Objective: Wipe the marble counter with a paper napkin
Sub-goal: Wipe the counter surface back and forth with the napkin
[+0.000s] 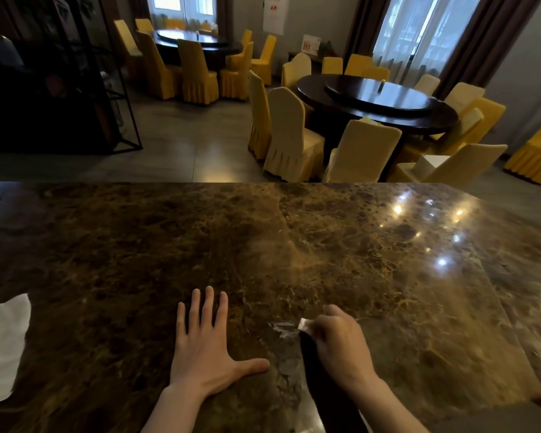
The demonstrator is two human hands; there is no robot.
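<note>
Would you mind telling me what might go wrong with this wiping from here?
The right hand bunches the napkin so tightly that only a small corner shows, so each pass may cover very little of the marble counter. The stone's busy veining and bright reflections could hide missed patches. The left hand lies flat on the counter and may leave prints on polished stone. A white sheet overhangs the near left edge and could slip off if brushed.
</note>
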